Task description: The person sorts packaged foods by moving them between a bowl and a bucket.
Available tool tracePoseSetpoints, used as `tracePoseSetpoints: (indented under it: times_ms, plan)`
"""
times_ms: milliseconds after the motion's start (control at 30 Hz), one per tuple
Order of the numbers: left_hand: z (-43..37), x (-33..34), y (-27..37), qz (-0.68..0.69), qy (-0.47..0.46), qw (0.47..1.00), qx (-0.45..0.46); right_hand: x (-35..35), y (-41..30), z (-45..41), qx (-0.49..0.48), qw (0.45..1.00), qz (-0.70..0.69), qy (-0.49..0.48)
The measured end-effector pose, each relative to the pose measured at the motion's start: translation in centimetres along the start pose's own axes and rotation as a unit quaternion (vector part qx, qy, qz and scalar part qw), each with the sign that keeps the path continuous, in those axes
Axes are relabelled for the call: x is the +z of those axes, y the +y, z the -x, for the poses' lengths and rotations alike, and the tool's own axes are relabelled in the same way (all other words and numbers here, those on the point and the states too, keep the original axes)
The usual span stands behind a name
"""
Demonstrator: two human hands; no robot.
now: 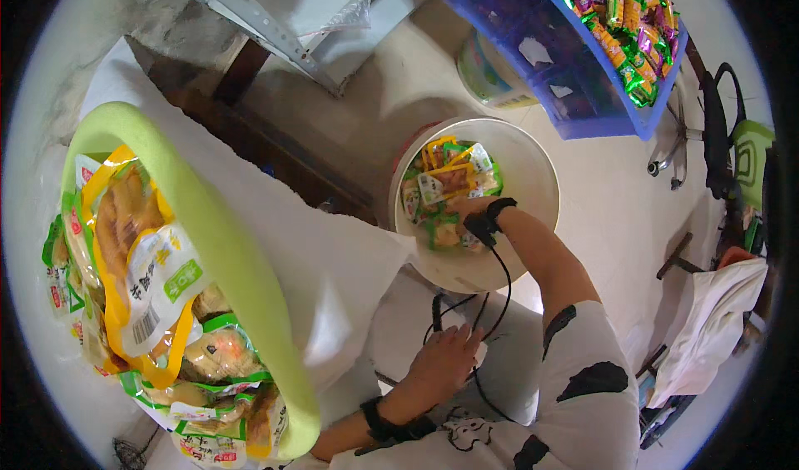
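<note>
My right hand [469, 209] reaches down into a round white bucket [530, 152] and touches the food packets [449, 180] piled inside; its fingers are partly hidden and blurred. These packets are plastic, with green or yellow edges. My left hand [444, 356] rests near my lap, just below the bucket, around something pale that is mostly hidden; whether it grips this I cannot tell. Dark straps with black cables sit on both wrists. At the left, a light green plastic basin [249, 270] is heaped with similar vacuum-sealed food packets [150, 283].
A blue plastic crate [580, 105] of shiny wrapped snacks [630, 39] stands at the upper right, beside another bucket [490, 74]. White sheeting [318, 251] lies by the basin. A perforated metal rack post [274, 39] rises at the top. A chair base [677, 152] stands at the right.
</note>
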State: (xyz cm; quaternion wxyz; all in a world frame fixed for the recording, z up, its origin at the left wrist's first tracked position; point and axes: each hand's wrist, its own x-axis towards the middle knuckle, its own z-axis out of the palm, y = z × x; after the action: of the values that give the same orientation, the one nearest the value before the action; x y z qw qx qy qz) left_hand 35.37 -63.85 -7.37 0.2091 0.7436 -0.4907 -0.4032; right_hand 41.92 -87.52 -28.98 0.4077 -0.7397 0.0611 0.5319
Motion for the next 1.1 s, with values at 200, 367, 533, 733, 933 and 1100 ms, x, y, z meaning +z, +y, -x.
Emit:
tracePoseSetpoints:
  times_ms: [200, 367, 533, 733, 933, 1100]
  plan:
    - [0.4, -0.6, 0.0, 0.038, 0.103, 0.993, -0.029, -1.9, -1.7, 3.9, -0.023, 0.967, -0.230, 0.110]
    - [-0.3, 0.9, -0.4, 0.056, -0.025, 0.998, -0.024, -1.7, -0.1, 10.5, -0.156, 0.809, -0.558, 0.101]
    - [-0.2, 3.7, -1.1, 0.002, 0.110, 0.994, -0.017, -0.7, -4.4, 18.9, -0.210, 0.730, -0.604, 0.240]
    - [0.0, 3.5, -1.3, 0.017, 0.090, 0.996, 0.022, -0.6, -14.3, 25.4, -0.369, 0.695, -0.550, 0.279]
    - [1.9, 5.0, -2.3, -0.040, 0.012, 0.999, -0.036, -1.2, -29.2, 28.4, -0.418, 0.762, -0.475, 0.139]
    - [3.8, 5.1, -2.5, -0.086, 0.119, 0.989, 0.002, -0.1, -38.3, 24.5, -0.469, 0.774, -0.425, -0.002]
